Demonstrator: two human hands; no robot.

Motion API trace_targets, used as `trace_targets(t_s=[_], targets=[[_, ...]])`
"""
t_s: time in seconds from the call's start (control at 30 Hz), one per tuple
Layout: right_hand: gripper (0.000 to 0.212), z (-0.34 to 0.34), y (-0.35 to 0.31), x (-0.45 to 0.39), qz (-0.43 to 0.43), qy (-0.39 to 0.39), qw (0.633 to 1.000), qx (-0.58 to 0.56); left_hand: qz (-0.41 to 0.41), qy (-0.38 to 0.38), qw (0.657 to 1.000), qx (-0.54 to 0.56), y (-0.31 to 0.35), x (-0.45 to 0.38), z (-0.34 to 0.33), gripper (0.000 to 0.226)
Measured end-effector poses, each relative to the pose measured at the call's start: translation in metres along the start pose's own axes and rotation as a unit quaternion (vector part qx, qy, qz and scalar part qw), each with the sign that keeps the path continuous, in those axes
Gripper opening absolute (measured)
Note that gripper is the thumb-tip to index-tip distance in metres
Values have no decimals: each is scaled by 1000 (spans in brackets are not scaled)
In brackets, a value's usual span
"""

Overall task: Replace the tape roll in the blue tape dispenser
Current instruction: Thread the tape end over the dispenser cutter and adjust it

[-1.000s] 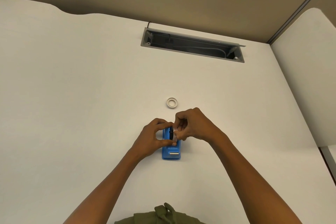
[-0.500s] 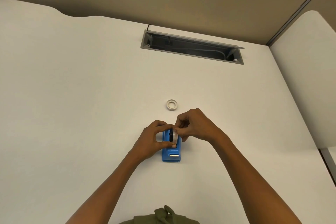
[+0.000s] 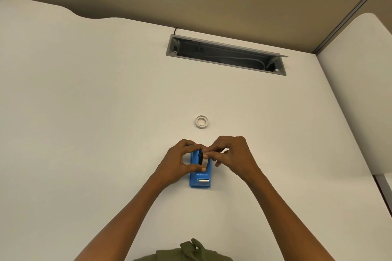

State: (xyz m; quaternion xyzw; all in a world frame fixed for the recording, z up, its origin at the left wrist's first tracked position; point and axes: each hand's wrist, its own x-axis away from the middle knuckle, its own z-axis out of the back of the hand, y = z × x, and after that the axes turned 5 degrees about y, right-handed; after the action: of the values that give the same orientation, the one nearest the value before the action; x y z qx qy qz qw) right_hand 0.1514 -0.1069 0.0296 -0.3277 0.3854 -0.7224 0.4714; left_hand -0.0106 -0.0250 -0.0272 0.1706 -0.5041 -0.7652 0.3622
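The blue tape dispenser (image 3: 200, 180) stands on the white desk, its metal cutter facing me. My left hand (image 3: 179, 165) grips its left side, thumb across the front of the cradle. My right hand (image 3: 232, 155) pinches a tape roll on a black hub (image 3: 201, 158) sitting in the dispenser's cradle; fingers hide most of the roll. A second white tape ring (image 3: 201, 121) lies flat on the desk just beyond my hands, untouched.
A grey cable slot (image 3: 226, 55) is sunk into the desk (image 3: 84, 112) at the back, with cables inside. A tan partition wall runs behind. A second white desk surface (image 3: 360, 91) adjoins on the right.
Both hands stay on the dispenser. My right fingers have shifted slightly on the roll in the cradle, and the black hub shows again beside the white roll.
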Motion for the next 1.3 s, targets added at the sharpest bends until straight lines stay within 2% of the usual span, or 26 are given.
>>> trace_targets(t_s=[0.07,0.27,0.4,0.5,0.57,0.67,0.83,1.03,1.17,1.3], targets=[[7,-2,1,0,30,11,999,21,0,0,1000,7,0,0,0,49],[6,-5,2,3,127,19,975,179,3,3,1000,15,2,1,0,51],[10,-7,1,6,141,10,952,270,8,2,1000,16,2,1,0,52],[12,-8,0,4,92,6,970,226,9,2,1000,16,2,1,0,53],[12,-8,-1,2,31,26,992,119,10,1,1000,13,2,1,0,53],[15,-3,2,2,-34,47,998,-17,13,-6,1000,6,2,1,1,52],[17,-4,11,7,-22,51,998,23,6,-1,1000,14,3,1,1,49],[7,-9,14,8,-31,76,995,-50,7,-3,1000,6,2,2,0,49],[5,-11,14,9,20,108,994,-2,7,0,1000,10,2,1,1,50],[2,-11,13,4,31,96,994,49,1,1,1000,15,3,1,1,50]])
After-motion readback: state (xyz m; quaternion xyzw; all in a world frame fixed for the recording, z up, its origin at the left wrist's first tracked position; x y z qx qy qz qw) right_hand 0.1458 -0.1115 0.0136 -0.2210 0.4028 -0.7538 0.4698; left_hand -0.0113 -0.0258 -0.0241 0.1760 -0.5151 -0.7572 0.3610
